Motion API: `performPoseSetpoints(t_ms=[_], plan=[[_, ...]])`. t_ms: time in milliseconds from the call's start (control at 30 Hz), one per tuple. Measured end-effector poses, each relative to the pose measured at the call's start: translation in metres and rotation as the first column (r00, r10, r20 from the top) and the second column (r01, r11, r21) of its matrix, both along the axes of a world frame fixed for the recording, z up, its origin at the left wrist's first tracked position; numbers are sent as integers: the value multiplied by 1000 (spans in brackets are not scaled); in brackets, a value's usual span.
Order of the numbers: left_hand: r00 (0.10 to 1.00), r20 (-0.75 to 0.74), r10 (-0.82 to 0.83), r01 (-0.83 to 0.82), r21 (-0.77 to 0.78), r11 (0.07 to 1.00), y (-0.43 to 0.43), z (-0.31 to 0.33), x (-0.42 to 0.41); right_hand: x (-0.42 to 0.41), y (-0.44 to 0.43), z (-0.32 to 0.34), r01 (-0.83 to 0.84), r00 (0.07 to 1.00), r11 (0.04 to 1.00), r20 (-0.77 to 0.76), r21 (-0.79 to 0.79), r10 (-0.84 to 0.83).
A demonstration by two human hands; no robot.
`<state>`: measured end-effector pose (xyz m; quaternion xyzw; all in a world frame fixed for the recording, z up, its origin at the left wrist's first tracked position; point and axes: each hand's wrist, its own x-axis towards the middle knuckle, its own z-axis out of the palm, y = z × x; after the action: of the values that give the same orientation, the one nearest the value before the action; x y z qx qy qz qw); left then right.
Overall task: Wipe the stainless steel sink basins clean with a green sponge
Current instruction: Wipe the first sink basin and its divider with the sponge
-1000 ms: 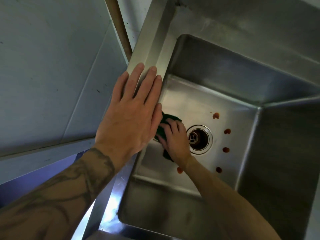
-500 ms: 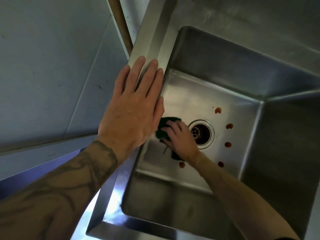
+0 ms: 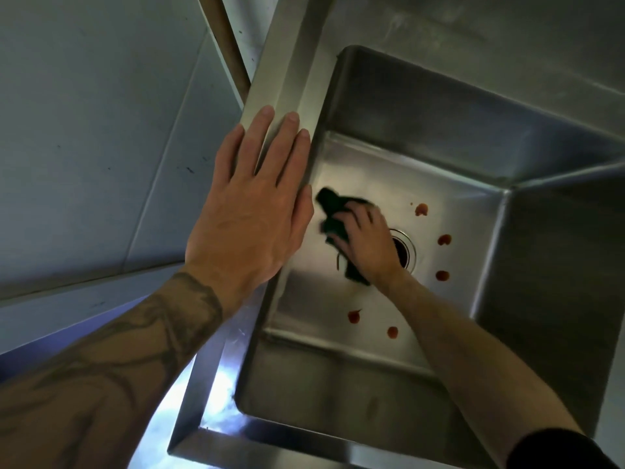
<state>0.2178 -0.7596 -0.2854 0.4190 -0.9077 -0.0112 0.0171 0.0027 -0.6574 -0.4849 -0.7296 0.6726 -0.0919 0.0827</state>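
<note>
Sponge (image 3: 333, 216), green, lies on the floor of the sink basin (image 3: 399, 110), pressed flat under your right hand (image 3: 367, 243) just left of the drain (image 3: 407, 252), which that hand partly hides. Your left hand (image 3: 252, 211) rests open, fingers together, on the basin's left rim. Wiping is judged early: five red spots (image 3: 421, 209) ring the drain unwiped; other basins are not visible

A dark green sponge (image 3: 333, 211) is seen in the shiny silver-grey sink (image 3: 422, 137). Small red-brown spots (image 3: 421, 209) are dotted on its floor. Dark swirly lines are drawn on the left forearm (image 3: 111, 360). The wall (image 3: 84, 130) is pale grey-blue.
</note>
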Motion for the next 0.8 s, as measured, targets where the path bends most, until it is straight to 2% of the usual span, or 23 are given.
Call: performPoseSetpoints(t_ms=[67, 100, 133, 167, 233, 300, 333, 367, 433, 500, 533, 600, 667, 733, 767, 800], plan=[[1000, -4, 2, -2, -5, 1000, 0, 0, 1, 14, -19, 1, 339, 941, 940, 34, -36, -338], [1000, -12, 4, -4, -5, 1000, 0, 0, 1, 29, -18, 1, 425, 905, 904, 58, -45, -422], [1000, -15, 4, -4, -5, 1000, 1, 0, 0, 44, -11, 1, 442, 895, 896, 77, -38, -438], [1000, -8, 4, -4, -5, 1000, 1, 0, 0, 58, 2, -2, 387, 919, 922, 91, -19, -384], [1000, 7, -2, 2, -5, 1000, 1, 1, -1, 69, 37, -5, 101, 989, 995, 104, 9, -101], [1000, 10, -4, 4, -14, 1000, 1, 1, 0, 53, 50, -6, -140, 986, 990, 93, 30, 137], [1000, 7, -2, 2, -18, 1000, 1, 1, 0, 42, 44, -5, -151, 985, 988, 88, 29, 148], [1000, 6, 2, -2, -22, 1000, 2, 1, 0, 34, 34, -5, -86, 993, 996, 83, 22, 83], [1000, 4, -2, 2, -18, 1000, 1, 1, 0, 26, 3, -2, 195, 979, 981, 65, -1, -195], [1000, 8, -3, 3, -20, 1000, 0, 0, -1, 36, -23, 2, 435, 899, 900, 76, -29, -432], [1000, 7, 1, -1, -26, 1000, 0, 0, -1, 48, -26, 4, 483, 874, 875, 83, -33, -479], [1000, -3, 3, -3, -28, 1000, 1, 1, -1, 69, -9, 3, 409, 909, 912, 93, -17, -406], [1000, -12, 1, -2, -22, 1000, 1, 1, -1, 74, 27, -2, 105, 989, 994, 103, 0, -105], [1000, 2, -2, 2, -27, 1000, 2, 2, -1, 54, 51, -5, -160, 984, 987, 78, 24, 158], [1000, 3, -2, 2, -30, 1000, 2, 2, -1, 40, 50, -5, -173, 983, 985, 69, 22, 171], [1000, 1, 3, -3, -32, 999, 2, 2, -1, 30, 43, -5, -96, 994, 995, 62, 19, 94]])
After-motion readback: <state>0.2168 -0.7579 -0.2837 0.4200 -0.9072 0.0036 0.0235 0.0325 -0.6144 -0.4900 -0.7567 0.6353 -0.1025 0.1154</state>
